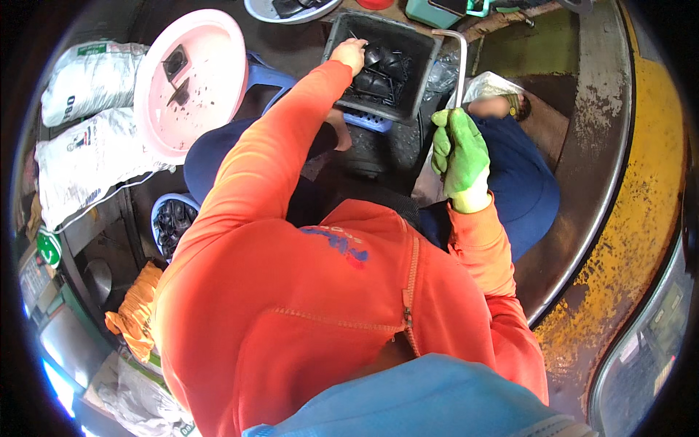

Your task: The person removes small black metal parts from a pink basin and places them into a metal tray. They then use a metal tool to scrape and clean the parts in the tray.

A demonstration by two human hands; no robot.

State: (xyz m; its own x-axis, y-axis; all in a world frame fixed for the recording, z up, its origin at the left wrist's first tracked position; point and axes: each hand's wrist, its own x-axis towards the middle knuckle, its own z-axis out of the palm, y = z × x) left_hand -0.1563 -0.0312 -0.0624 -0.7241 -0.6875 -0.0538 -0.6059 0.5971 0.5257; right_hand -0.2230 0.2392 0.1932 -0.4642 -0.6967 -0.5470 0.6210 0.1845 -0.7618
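Note:
My bare left hand [350, 55] reaches over the left side of a dark grey bin [429, 62] at the far middle. Its fingers are curled together by the black plastic parts [386, 67] lying in the bin; what they pinch is too dark to make out. My right hand [464, 156], in a green and white glove, is closed around a bent metal rod [462, 69]. The rod stands up from the fist, and its hooked end points left, beside the bin's far right corner.
A pink basin [222, 80] with two black pieces stands at the left on a blue stool [273, 79]. White sacks [91, 160] lie beyond it. A blue basket [158, 218] holds more black parts. A yellow-painted metal edge [619, 306] curves along the right.

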